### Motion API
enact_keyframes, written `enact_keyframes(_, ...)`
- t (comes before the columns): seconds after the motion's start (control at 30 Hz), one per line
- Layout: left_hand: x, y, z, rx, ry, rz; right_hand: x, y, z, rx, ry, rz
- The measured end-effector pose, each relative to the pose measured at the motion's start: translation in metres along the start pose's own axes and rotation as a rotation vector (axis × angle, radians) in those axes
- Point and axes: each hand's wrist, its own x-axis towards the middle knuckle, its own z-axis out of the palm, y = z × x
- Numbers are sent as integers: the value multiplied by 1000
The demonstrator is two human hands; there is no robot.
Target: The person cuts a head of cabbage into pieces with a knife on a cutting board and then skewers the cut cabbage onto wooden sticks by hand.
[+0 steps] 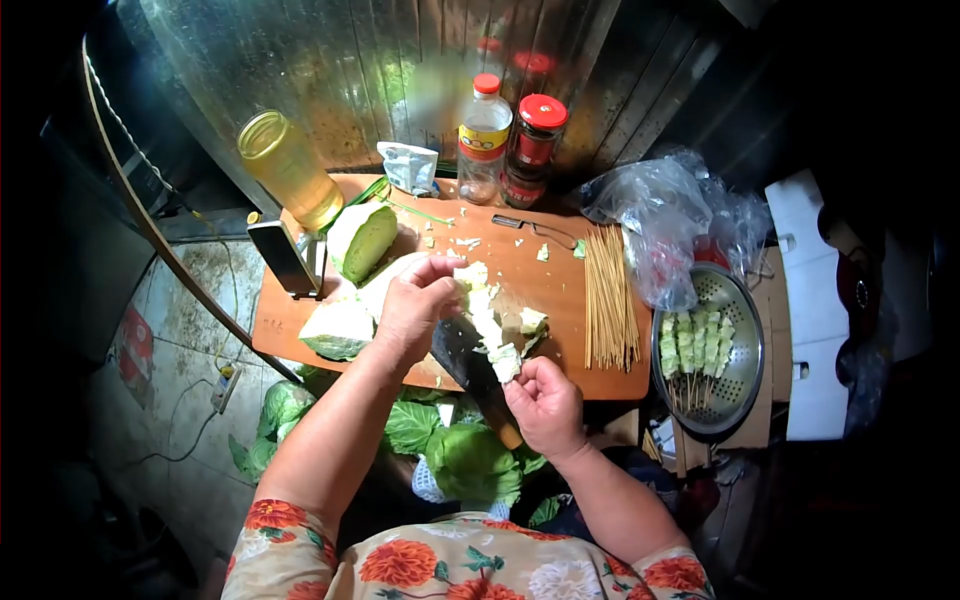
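By the knife (457, 354): your left hand (410, 308) pinches the far end of the row of cabbage pieces (486, 322); your right hand (547, 408), fingers closed, grips the near end. Row's long axis slants far-left to near-right. Skewer bundle (607, 300) lies right of the knife, your right hand nearer. Stick inside row: can't tell.

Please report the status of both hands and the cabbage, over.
Left hand, right hand: pinching opposite ends of cabbage row. Knife lies close by.
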Motion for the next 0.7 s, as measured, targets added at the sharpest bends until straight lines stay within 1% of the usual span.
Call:
enact_keyframes(0.07, 3, -5, -2, -9, -42, 42, 0, 1, 0, -73, 34, -65)
enact_keyframes(0.17, 1, -8, 2, 70, -52, 73, -2, 2, -2, -62, 38, -57)
enact_keyframes(0.3, 0, -10, 4, 34, -58, 70, -2, -2, -4, -78, 51, -57)
enact_keyframes(0.37, 1, -11, 3, -52, -83, 138, 3, -5, -4, -79, 49, -78)
enact_keyframes(0.4, 0, -10, 5, -47, -86, 137, 4, -7, -4, -75, 54, -78)
enact_keyframes(0.5, -3, -5, 9, -109, -111, 268, 3, -15, -3, -104, 77, -83)
enact_keyframes(0.53, -4, -4, 12, -105, -116, 263, 2, -18, -3, -192, 94, -169)
enact_keyframes(0.57, -7, -2, 17, -222, -64, 244, 1, -20, -4, -283, 110, -256)
enact_keyframes(0.6, -9, 0, 21, -340, -12, 225, 2, -20, -4, -284, 116, -252)
enact_keyframes(0.67, -4, -7, 17, -331, -36, 193, 2, -20, -4, -361, 132, -324)
enact_keyframes(0.7, -5, -8, 18, -355, -6, 182, 0, -19, -4, -375, 98, -244)
